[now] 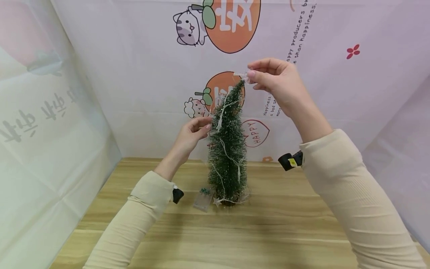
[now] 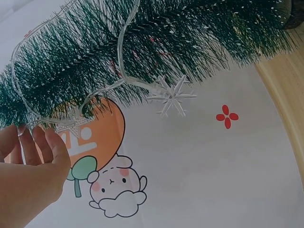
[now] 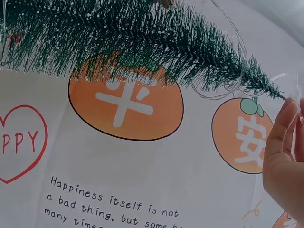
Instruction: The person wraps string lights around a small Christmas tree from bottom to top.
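A small green tabletop Christmas tree, white-flecked, stands upright on the table. A clear-wired light string winds round it, bearing a clear star and a clear snowflake. At the tree's left edge, about two-thirds of the way up, my left hand pinches the string's wire close to that star. My right hand is up at the tip, a clear, spiky ornament pinched between thumb and fingers. The ornament overlaps the treetop in the head view; in the right wrist view its outline is mostly cut off.
Beside the tree's foot on the wooden table lies a small clear flat box. Another star light rests in front of the base. Behind the tree hangs a printed white cloth with orange fruit and lettering.
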